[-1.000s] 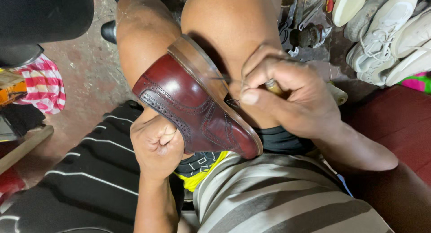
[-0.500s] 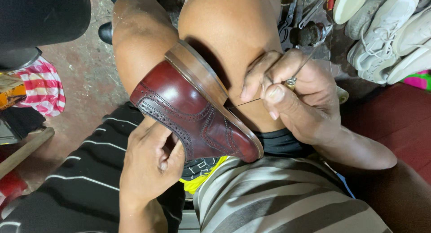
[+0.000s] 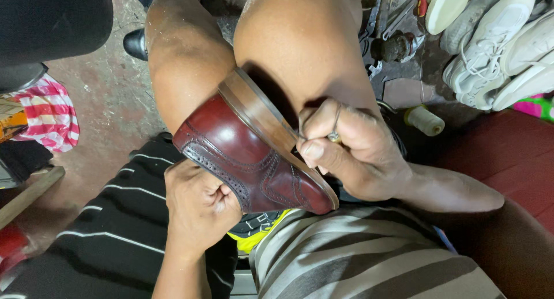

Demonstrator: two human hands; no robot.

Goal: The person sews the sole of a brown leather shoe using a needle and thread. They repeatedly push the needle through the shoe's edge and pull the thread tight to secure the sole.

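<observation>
The burgundy brogue shoe [image 3: 254,160] sits dead centre of the frame, wedged against the person's bare knees, and its long axis runs diagonally: heel end toward the upper left, toe pointing down to the lower right. The tan sole edge [image 3: 262,111] faces up and to the right, which is exactly the side the right hand [image 3: 352,152] is on. That hand's fingers [image 3: 314,152] are pinched tight on a small metal tool [image 3: 333,136], looks like an awl or needle, pressed right at the sole edge about midway along the shoe. Can't make out a thread for sure.

The left hand [image 3: 199,207] is on the opposite side, lower left of the shoe, fingers curled into a closed fist against the upper; whether it's clamping something small I can't tell. So both hands touch the shoe, but the right one is the one on the seam.

Further out: a pale thread spool [image 3: 424,120] on the floor to the right, white sneakers [image 3: 496,51] in the upper right corner, striped cloth [image 3: 46,111] at the left edge.
</observation>
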